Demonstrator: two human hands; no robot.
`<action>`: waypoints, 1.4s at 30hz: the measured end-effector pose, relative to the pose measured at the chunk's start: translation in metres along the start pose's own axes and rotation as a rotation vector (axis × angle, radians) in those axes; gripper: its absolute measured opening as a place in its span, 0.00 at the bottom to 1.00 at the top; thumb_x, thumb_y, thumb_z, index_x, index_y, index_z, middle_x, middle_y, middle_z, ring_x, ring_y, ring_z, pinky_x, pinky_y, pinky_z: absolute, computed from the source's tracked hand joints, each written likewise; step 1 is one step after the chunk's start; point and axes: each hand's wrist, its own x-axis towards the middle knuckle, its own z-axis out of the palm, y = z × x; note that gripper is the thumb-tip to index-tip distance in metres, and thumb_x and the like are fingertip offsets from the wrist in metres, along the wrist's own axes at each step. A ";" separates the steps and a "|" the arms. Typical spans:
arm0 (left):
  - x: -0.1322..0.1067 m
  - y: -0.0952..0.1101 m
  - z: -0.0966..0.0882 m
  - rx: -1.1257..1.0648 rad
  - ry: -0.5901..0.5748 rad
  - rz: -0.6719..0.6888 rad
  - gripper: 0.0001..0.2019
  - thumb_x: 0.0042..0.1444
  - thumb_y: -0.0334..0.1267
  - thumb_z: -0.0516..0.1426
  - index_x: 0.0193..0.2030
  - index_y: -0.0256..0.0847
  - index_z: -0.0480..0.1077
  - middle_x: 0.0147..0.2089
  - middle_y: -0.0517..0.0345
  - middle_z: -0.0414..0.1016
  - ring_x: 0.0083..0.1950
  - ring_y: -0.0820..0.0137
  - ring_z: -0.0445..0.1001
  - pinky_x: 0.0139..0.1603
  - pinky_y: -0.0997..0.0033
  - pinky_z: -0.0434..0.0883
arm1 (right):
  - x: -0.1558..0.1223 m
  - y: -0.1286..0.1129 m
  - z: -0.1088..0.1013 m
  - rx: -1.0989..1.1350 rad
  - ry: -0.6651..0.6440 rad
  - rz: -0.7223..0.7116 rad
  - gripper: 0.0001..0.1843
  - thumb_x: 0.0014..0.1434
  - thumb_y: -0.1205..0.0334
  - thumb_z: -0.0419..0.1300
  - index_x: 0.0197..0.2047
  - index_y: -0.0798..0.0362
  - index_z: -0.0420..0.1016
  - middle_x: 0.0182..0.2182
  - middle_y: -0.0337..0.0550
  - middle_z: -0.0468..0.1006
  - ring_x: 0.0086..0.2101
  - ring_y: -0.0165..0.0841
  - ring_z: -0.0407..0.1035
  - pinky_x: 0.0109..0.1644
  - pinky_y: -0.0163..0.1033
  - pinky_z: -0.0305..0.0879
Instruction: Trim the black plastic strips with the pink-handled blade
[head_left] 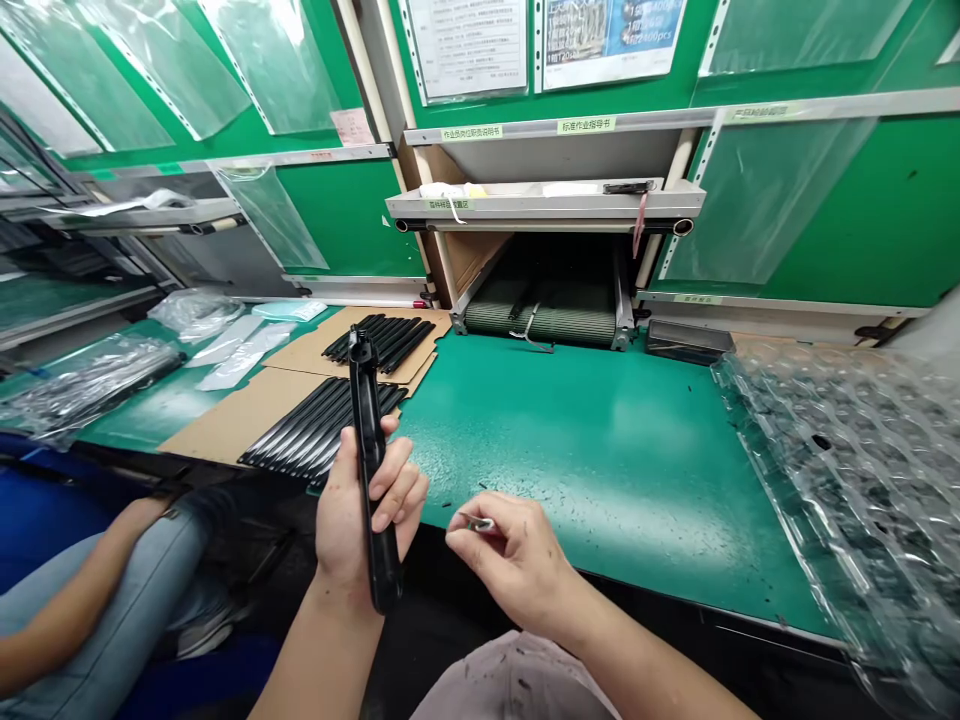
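Note:
My left hand (360,510) is wrapped round a long black plastic bar (369,440), held upright over the near edge of the green table (600,450). My right hand (517,555) sits just to its right, fingers pinched on a small silvery metal piece (480,523). The two hands are a short gap apart. Behind the bar, more black bars lie in two rows (322,425) (386,340) on brown cardboard sheets (240,415).
A clear plastic blister tray (847,470) covers the right side of the table. A small conveyor belt (547,305) runs under a shelf at the back. Plastic bags (82,385) lie far left. Another person's arm and jeans-clad leg (97,600) are at lower left.

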 end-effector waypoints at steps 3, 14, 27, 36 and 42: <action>-0.002 -0.001 0.003 0.046 -0.023 0.050 0.20 0.72 0.44 0.38 0.43 0.38 0.67 0.19 0.71 0.52 0.13 0.79 0.40 0.16 0.77 0.53 | -0.005 0.000 -0.007 -0.217 -0.107 -0.014 0.14 0.67 0.56 0.57 0.51 0.51 0.77 0.33 0.39 0.76 0.34 0.33 0.70 0.39 0.38 0.61; -0.013 -0.005 0.004 0.469 -0.194 0.261 0.19 0.59 0.58 0.56 0.42 0.44 0.70 0.17 0.71 0.52 0.15 0.79 0.46 0.20 0.72 0.49 | -0.003 -0.011 -0.010 -0.582 -0.142 -0.181 0.09 0.60 0.55 0.66 0.33 0.50 0.79 0.26 0.37 0.78 0.28 0.33 0.68 0.32 0.39 0.58; -0.005 -0.008 0.009 0.341 0.023 0.209 0.17 0.66 0.54 0.49 0.42 0.42 0.69 0.18 0.70 0.51 0.14 0.79 0.45 0.17 0.73 0.49 | 0.003 -0.009 -0.018 -0.592 -0.102 -0.269 0.09 0.64 0.56 0.61 0.36 0.51 0.79 0.27 0.39 0.77 0.28 0.34 0.65 0.33 0.40 0.58; 0.012 -0.013 -0.007 0.335 0.324 0.130 0.13 0.67 0.47 0.50 0.38 0.40 0.67 0.17 0.71 0.50 0.12 0.79 0.47 0.13 0.79 0.50 | -0.011 0.012 0.005 -0.201 0.176 -0.261 0.08 0.63 0.61 0.64 0.46 0.51 0.79 0.33 0.42 0.80 0.32 0.34 0.69 0.38 0.40 0.65; 0.006 -0.015 -0.003 0.299 0.312 0.066 0.13 0.66 0.48 0.53 0.36 0.41 0.66 0.17 0.72 0.50 0.13 0.80 0.49 0.13 0.82 0.51 | -0.009 0.014 0.014 -0.189 0.249 -0.268 0.07 0.59 0.65 0.68 0.42 0.51 0.80 0.32 0.41 0.80 0.33 0.35 0.69 0.38 0.41 0.66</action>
